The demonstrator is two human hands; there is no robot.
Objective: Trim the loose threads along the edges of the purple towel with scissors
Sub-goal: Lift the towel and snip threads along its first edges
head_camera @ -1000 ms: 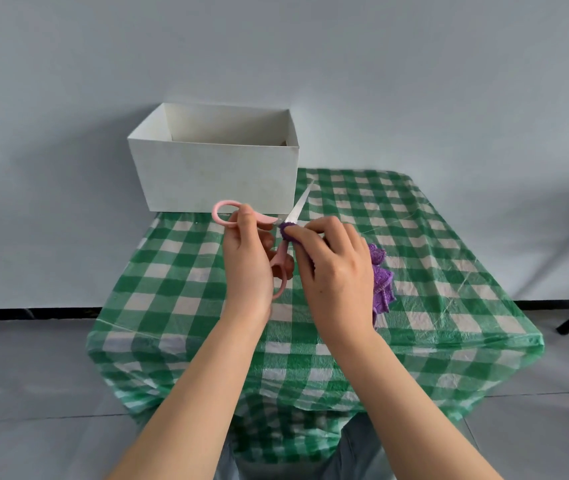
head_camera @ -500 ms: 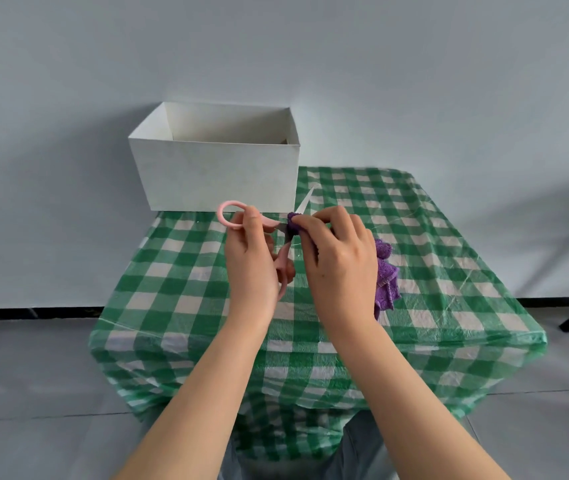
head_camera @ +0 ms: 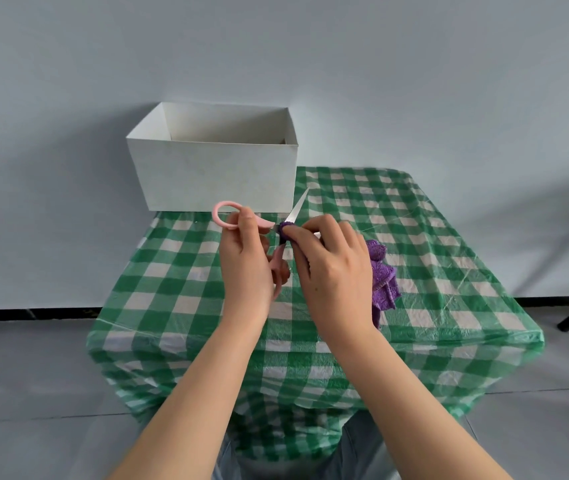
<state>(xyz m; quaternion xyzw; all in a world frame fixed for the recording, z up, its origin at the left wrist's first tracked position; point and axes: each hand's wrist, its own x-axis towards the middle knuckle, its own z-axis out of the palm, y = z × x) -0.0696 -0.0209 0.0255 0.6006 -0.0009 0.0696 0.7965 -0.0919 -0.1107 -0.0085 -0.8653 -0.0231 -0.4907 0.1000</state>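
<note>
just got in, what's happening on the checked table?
A person is trimming a purple towel. The left hand grips pink scissors, blades open around a bit of towel edge pinched up by the right hand. The rest of the towel hangs bunched behind that hand. A white box stands behind.

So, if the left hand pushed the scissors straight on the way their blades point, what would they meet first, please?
Probably the white cardboard box: the left hand's pink scissors aim at its right corner, though depth is unclear.
</note>
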